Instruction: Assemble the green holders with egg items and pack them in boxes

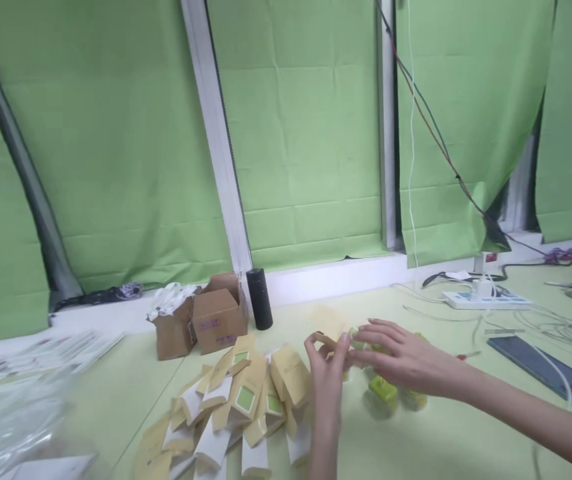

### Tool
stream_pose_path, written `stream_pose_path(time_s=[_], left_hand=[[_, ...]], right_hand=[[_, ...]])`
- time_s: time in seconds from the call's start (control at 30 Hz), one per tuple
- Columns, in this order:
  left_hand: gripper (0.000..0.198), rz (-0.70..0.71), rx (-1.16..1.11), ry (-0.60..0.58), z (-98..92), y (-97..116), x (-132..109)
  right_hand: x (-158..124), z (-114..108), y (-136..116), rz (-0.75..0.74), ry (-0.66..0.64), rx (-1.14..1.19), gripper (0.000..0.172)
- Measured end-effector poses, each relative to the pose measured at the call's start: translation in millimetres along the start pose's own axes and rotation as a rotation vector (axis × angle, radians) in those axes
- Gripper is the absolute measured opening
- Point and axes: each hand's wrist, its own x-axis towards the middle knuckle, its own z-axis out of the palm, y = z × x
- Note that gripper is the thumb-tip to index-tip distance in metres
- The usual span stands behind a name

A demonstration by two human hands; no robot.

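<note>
My left hand (327, 367) pinches a yellow paper box (333, 323) with a raised brown flap by the thumb and forefinger. Beside it, my right hand (406, 357) reaches in from the right, its fingers gathered on a small pale green piece (359, 338) at the box's end. Whether that piece sits inside the box I cannot tell. Below my right hand lies a yellow-green item (383, 389) in clear wrapping, with others like it partly hidden. A heap of small yellow boxes (244, 393) with white ends and green windows spreads left of my left hand.
Two brown cardboard boxes (219, 320) and a black cylinder (259, 299) stand at the back. On the right are a white power strip (459, 301), loose cables and a dark phone (549, 373). Clear plastic bags (21, 427) lie at the left. Green blinds cover the windows behind.
</note>
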Motion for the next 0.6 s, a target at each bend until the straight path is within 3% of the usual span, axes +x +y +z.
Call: stream_pose_path(time_s=[0.1, 0.2, 0.33, 0.47, 0.6], left_hand=[[0.034, -0.083, -0.147, -0.066, 19.4, 1.3, -3.4], [0.029, -0.132, -0.211, -0.081, 36.6, 4.0, 4.3], [0.026, -0.14, -0.084, -0.003, 49.9, 9.8, 36.9], [0.026, -0.077, 0.163, 0.163, 43.5, 13.5, 82.4], [0.034, 0.021, 0.482, 0.29, 23.0, 15.3, 115.5]], right_hand=[[0.8, -12.7, -4.6, -0.116, 0.059, -0.077, 0.051], [-2.3, -17.3, 15.9, -0.16, 0.117, -0.024, 0.043], [-1.4, -14.7, 47.2, 0.004, 0.108, 0.122, 0.032], [3.8, -12.3, 58.1, 0.088, 0.045, 0.206, 0.022], [-6.8, -5.1, 53.8, 0.123, -0.058, 0.308, 0.029]])
